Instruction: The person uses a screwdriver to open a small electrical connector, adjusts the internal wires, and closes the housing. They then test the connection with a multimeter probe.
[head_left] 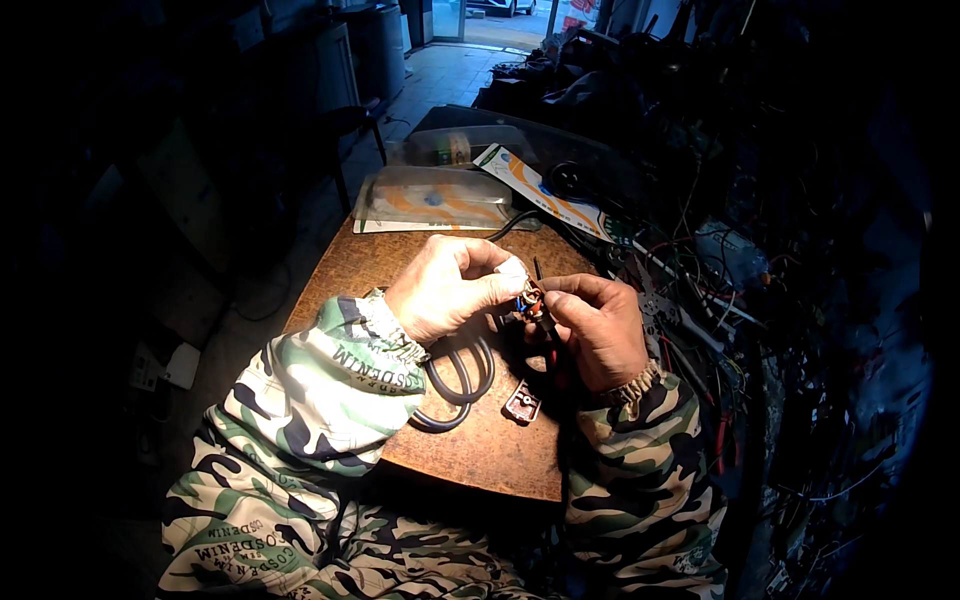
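Over the table's middle, both my hands meet at a small opened electrical plug (532, 298) with its wires and metal parts bared. My left hand (455, 287) is closed, pinching the plug's left side between thumb and fingers. On its right side, my right hand (598, 325) is closed too, thumb against forefinger; what lies in that pinch is too small to tell. A thin dark rod (538, 269) sticks up between the hands. Below them a loose plug cover (523, 402) lies on the wood, hollow side up. Beside it is a looped black cable (462, 397).
The brown wooden table (500, 465) has a rounded front edge. Clear plastic packs (435, 195) and a printed card (545, 190) lie at its far side. Tangled wires and scrap (720, 300) crowd the right. A dark stool (345, 125) stands beyond the table's left.
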